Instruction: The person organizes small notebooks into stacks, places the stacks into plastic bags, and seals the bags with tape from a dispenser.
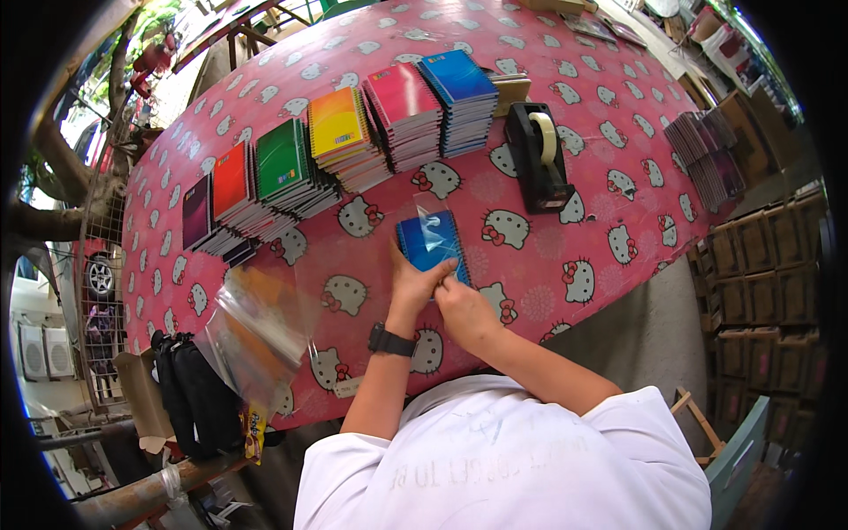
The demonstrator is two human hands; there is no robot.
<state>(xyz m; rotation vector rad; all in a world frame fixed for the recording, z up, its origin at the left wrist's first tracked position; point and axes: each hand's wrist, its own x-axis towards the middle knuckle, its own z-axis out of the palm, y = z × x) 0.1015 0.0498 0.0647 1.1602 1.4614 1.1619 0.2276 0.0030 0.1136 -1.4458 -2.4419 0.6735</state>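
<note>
A small blue spiral notebook (415, 231) is between my hands, low over the table. Clear, shiny plastic (433, 212) lies over its cover and sticks out past its top edge. My left hand (413, 283), with a dark watch on the wrist, grips the notebook along its left side, thumb across the lower part of the cover. My right hand (468, 314) is closed at the notebook's lower edge, its fingertips meeting my left thumb. Whether those fingers pinch the plastic as well as the notebook is hidden.
Stacked spiral notebooks stand beyond my hands: purple (198, 212), red (231, 181), green (281, 157), yellow (337, 124), pink (402, 93), blue (459, 78). A black tape dispenser (539, 159) sits to their right. Clear plastic sleeves (256, 327) and a black bag (190, 380) are at left.
</note>
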